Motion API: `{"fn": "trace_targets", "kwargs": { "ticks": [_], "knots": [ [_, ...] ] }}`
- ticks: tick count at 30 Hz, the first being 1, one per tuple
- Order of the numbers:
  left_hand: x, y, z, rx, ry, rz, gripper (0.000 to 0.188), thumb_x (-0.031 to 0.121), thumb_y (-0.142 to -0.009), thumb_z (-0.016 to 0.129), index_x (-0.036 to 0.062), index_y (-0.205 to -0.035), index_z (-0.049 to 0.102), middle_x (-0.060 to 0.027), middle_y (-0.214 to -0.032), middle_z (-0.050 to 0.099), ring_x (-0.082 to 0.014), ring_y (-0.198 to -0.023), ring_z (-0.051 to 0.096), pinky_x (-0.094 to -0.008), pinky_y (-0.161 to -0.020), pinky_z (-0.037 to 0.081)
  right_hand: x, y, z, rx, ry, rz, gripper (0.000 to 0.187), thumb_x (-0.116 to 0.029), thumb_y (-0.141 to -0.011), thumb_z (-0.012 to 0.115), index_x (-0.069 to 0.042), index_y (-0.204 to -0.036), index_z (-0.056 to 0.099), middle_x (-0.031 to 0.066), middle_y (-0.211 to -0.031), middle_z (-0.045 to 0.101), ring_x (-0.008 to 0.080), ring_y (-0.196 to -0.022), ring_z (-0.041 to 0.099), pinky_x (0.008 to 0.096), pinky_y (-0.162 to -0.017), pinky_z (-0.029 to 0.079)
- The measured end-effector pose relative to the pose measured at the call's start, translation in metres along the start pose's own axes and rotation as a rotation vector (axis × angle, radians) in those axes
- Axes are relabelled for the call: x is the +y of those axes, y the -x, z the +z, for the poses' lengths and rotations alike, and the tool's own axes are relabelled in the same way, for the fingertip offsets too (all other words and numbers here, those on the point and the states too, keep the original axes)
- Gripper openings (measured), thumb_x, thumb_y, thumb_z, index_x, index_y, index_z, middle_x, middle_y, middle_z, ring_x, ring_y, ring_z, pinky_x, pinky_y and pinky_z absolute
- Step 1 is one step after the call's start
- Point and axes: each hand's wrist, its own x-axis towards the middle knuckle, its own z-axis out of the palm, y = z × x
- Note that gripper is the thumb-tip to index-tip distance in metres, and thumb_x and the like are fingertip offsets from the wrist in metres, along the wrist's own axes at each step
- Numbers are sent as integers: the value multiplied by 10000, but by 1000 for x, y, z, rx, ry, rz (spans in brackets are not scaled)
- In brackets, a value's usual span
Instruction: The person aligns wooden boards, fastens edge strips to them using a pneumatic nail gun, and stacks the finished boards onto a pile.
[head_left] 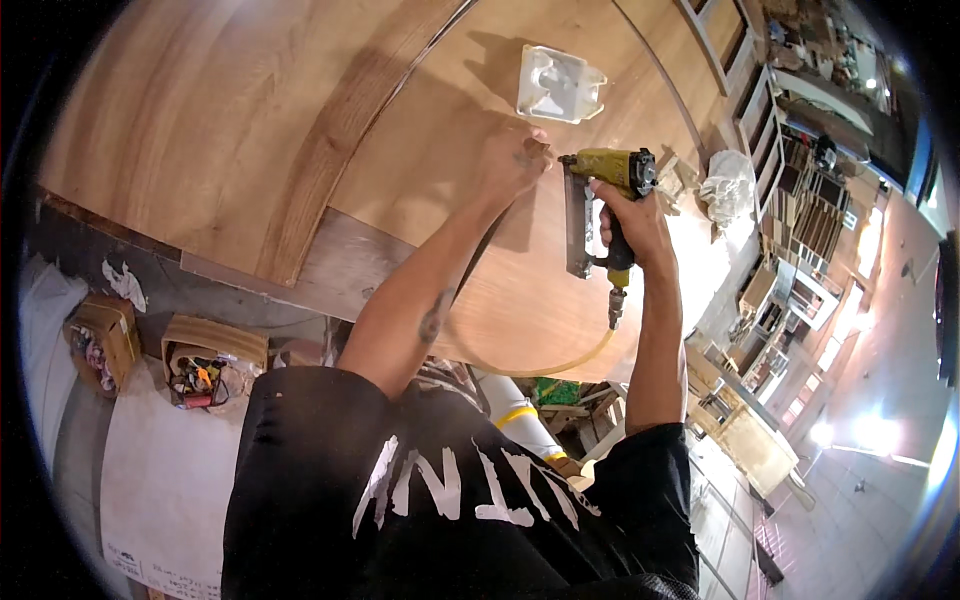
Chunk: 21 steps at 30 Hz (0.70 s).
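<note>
nail gun (606, 170), one, in one of two hands (642, 222)

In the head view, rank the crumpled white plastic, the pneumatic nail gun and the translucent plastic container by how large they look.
Largest to smallest:
1. Pneumatic nail gun
2. Translucent plastic container
3. Crumpled white plastic

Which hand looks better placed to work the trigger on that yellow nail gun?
The right hand, I'd judge: its fingers wrap around the yellow nail gun. The left hand sits apart from the tool, just beyond its front end.
</note>
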Motion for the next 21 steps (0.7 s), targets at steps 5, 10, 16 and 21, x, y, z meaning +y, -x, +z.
{"fn": "trace_targets", "kwargs": {
  "ticks": [5,10,16,21],
  "knots": [
    [3,1,-5,-54,29,-84,432,226,-721,761,59,-1106,657,-147,-1038,676,-258,-960,647,-356,-888,480,-1,-6,0,-18,8,2,237,-236,-842,686,-31,-844,566,14,-522,499,106,-384,476,256,-377,386],
    [4,5,-1,40,81,-11,412,195,-698,751,58,-1078,666,-142,-981,683,-266,-903,651,-350,-837,501,-2,-8,0,-12,24,-8,241,-238,-842,687,-28,-830,569,16,-524,504,107,-388,482,255,-379,391],
    [1,4,-1,28,42,-23,404,188,-699,747,52,-1069,662,-143,-980,681,-274,-906,649,-352,-834,502,-6,-9,0,-10,52,23,253,-251,-846,689,-23,-834,583,16,-529,512,106,-393,490,252,-383,395],
    [-1,7,-2,24,133,-34,427,207,-714,751,52,-1097,643,-153,-1016,676,-268,-962,645,-350,-869,487,-7,-10,2,-3,71,21,253,-258,-851,686,-24,-838,589,16,-529,515,105,-394,494,251,-384,397]
  ]
}}
